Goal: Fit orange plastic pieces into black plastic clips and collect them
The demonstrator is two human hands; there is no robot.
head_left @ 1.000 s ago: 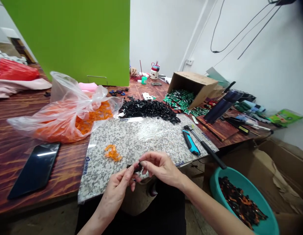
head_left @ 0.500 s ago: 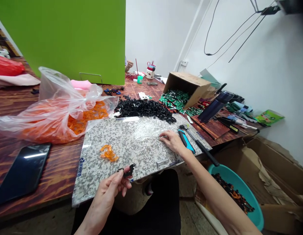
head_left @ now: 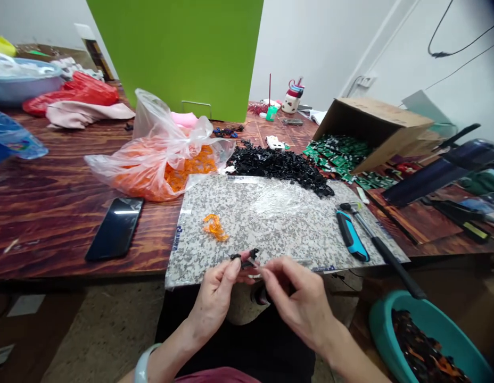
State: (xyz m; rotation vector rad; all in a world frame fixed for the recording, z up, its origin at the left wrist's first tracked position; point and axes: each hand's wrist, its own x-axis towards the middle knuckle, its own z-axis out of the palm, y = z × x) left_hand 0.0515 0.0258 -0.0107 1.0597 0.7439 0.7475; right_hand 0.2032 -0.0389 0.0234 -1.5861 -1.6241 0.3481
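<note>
My left hand [head_left: 215,298] holds a small black plastic piece [head_left: 245,259] between thumb and fingertips, just above the front edge of a speckled granite-pattern board [head_left: 199,255]. My right hand [head_left: 298,303] is close beside it, its fingertips pinched together at the piece. Whether they grip it, I cannot tell. Orange plastic pieces [head_left: 214,227] lie on the board to the left of my hands, and thin clear plastic strips [head_left: 281,201] lie farther back.
A heap of black plastic pieces [head_left: 279,167] lies behind the board. Beside it are an orange-filled plastic bag [head_left: 159,173], a phone [head_left: 114,229], a blue utility knife [head_left: 352,242], a black-handled tool [head_left: 393,263], a tipped cardboard box [head_left: 375,127] and a teal basin [head_left: 385,319] of mixed pieces.
My right hand has come back from the board's far side to the black piece in my left hand. The view has swung left, so the table's objects sit farther right.
</note>
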